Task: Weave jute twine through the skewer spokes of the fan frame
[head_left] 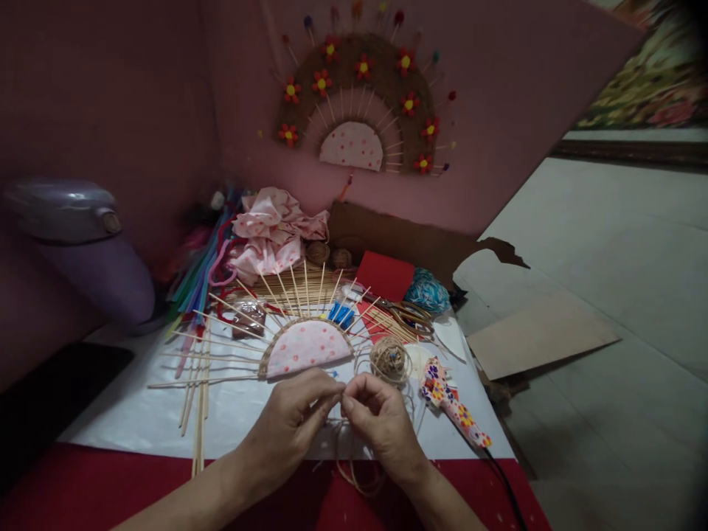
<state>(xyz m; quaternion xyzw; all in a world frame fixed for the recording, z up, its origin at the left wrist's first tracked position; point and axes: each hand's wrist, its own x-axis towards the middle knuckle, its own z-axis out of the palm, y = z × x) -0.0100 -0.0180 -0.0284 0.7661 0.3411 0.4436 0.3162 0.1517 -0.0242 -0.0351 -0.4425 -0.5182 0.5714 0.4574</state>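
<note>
My left hand [293, 424] and my right hand [379, 420] meet fingertip to fingertip just in front of a pink dotted half-disc [307, 346] with wooden skewers fanning out of it. Both hands pinch a thin strand of jute twine [354, 472] that loops down below them. The ball of jute twine [390, 360] lies just beyond my right hand. The half-disc rests on a white sheet [138, 417].
A flowered glue gun [450, 402] lies right of my right hand, its cord running off the red cloth [82, 494]. Scissors [409, 313], red felt [386, 274], blue yarn [427, 291], pink fabric [271, 232], pipe cleaners and cardboard [539, 335] sit behind. A finished fan [359, 99] hangs on the wall.
</note>
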